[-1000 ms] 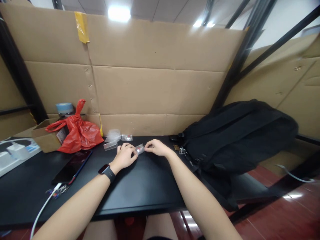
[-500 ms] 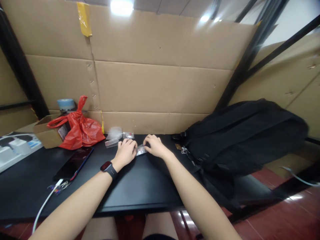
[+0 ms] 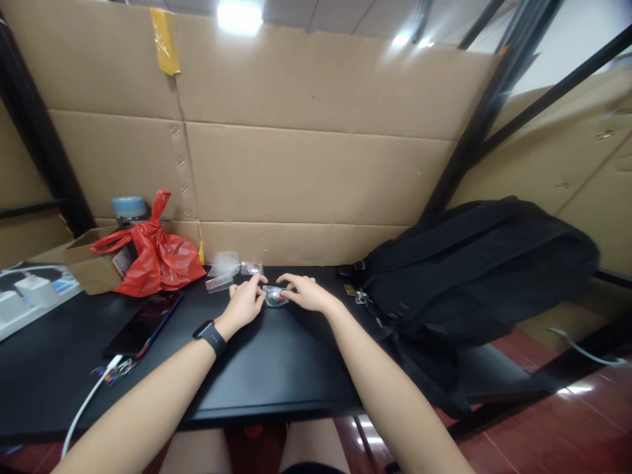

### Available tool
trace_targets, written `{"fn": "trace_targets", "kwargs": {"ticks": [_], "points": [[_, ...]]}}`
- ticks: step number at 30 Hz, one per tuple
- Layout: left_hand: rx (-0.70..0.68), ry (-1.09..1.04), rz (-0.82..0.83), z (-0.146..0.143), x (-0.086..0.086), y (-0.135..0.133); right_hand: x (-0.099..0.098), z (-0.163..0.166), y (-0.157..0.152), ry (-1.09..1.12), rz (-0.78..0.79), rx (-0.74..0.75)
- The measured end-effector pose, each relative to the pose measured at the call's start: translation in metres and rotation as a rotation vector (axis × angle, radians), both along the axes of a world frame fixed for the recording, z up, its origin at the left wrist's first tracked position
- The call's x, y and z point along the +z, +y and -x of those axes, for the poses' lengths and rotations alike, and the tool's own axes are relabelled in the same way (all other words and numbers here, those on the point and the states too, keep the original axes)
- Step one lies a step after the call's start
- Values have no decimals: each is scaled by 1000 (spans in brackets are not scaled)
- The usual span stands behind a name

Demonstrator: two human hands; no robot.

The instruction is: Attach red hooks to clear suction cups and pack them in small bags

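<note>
A small clear plastic packet with something shiny and a bit of red inside lies low over the black table between my hands. My left hand, a dark watch on its wrist, pinches the packet's left side with thumb and bent fingers. On the opposite side, my right hand grips it, thumb at the red part and fingers curled above. Just behind my left hand rests a similar small packet with a red spot. Beside it are some clear plastic pieces. What exactly the packets contain is too small to make out.
A black backpack fills the table's right side, keys by its edge. To the left are a phone on a white cable, a tied red plastic bag, a cardboard box and a white power strip. Cardboard walls the back.
My fingers have spread and shifted on the packet, so more of it shows, including its red part. My left hand has moved slightly left. The whole view has shifted a little.
</note>
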State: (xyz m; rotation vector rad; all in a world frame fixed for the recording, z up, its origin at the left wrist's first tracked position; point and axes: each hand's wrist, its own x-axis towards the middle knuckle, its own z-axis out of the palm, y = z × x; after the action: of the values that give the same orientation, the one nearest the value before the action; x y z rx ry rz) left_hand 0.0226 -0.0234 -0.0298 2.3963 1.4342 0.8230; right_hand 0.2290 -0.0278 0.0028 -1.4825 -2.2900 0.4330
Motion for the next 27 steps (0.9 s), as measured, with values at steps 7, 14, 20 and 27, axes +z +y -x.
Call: {"fn": "trace_targets", "kwargs": {"ticks": [7, 14, 20, 27], "points": [[49, 88, -64, 2, 4, -4, -1, -2, 4, -58, -77, -116], [-73, 151, -28, 3, 5, -7, 5, -5, -2, -97, 9, 59], [-94, 162, -46, 2, 3, -7, 9, -3, -8, -187, -105, 6], [116, 175, -209, 25, 18, 4, -3, 10, -8, -368, -75, 28]]}}
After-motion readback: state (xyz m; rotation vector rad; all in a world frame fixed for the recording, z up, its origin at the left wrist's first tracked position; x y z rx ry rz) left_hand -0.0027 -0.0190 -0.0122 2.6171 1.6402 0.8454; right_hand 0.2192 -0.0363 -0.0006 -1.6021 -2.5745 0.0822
